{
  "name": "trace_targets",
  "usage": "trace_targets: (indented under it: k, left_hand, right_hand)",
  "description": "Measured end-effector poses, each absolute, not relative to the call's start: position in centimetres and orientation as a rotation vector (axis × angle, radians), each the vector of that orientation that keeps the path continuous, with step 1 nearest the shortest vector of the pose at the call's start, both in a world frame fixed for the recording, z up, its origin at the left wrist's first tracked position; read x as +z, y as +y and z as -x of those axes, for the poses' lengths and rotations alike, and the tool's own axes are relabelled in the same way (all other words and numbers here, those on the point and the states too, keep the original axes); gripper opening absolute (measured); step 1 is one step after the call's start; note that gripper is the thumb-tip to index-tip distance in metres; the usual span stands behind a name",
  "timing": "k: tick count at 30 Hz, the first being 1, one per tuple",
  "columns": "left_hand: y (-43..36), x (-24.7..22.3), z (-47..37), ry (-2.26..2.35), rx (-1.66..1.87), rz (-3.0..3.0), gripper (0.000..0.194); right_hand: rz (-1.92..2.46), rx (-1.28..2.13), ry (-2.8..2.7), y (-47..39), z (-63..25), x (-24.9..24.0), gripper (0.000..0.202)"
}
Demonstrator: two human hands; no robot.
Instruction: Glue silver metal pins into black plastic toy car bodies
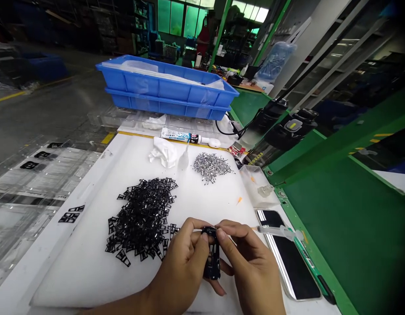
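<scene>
Between my two hands is a small black plastic frame part (214, 262), held upright near the front of the white foam board (87, 262). My left hand (185, 262) pinches its upper left side with thumb and forefinger. On the other side, the thumb and fingertips of my right hand (250, 262) close on its top right corner. Fingers partly hide the part's upper end. To the left lies a big heap of small black plastic pieces (143, 218). Farther back is a pile of small shiny metal pins (211, 167).
Stacked blue bins (169, 89) stand at the back. A glue tube (179, 135), crumpled tissue (163, 152) and dropper bottle (183, 159) lie before them. Right of my hands are a syringe (277, 231), a phone (294, 258), a green pen (309, 260) and a clear tray (259, 188).
</scene>
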State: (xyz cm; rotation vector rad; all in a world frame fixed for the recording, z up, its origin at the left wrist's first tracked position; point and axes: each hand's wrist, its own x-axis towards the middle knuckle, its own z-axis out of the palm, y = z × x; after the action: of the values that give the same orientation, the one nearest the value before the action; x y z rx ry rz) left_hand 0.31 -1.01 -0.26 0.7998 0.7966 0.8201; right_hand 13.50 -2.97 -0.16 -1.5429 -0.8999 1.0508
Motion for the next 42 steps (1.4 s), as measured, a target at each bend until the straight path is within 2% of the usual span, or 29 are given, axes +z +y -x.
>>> trace_targets:
  k: [11,17,22,27,35,42]
  left_hand:
    - [-1.5,-0.5,-0.1,0.857,0.82,-0.92,0.027]
    - [-1.9,-0.7,0.0,0.925,0.82,-1.053,0.032]
    - [-2.0,-0.7,0.1,0.927,0.807,-1.051,0.032]
    - [-2.1,-1.1,0.1,0.939,0.844,-1.024,0.028]
    - [-1.8,-0.8,0.0,0.908,0.819,-0.94,0.029]
    - [-0.8,-0.4,-0.3,0.903,0.797,-0.79,0.025]
  right_hand:
    - [1.535,0.907,-0.944,-3.3,-12.7,-0.2,0.026]
    - [1.485,0.986,-0.808,-3.8,-10.8,0.7,0.028]
    - [1.534,0.868,-0.821,-4.0,-10.1,1.3,0.025]
    - [1.586,1.061,-0.697,-4.2,-9.7,1.9,0.039]
    - [1.649,1.145,-0.78,-3.7,-10.6,2.6,0.042]
    - [1.528,1.313,-1.187,-3.1,-13.6,0.7,0.03]
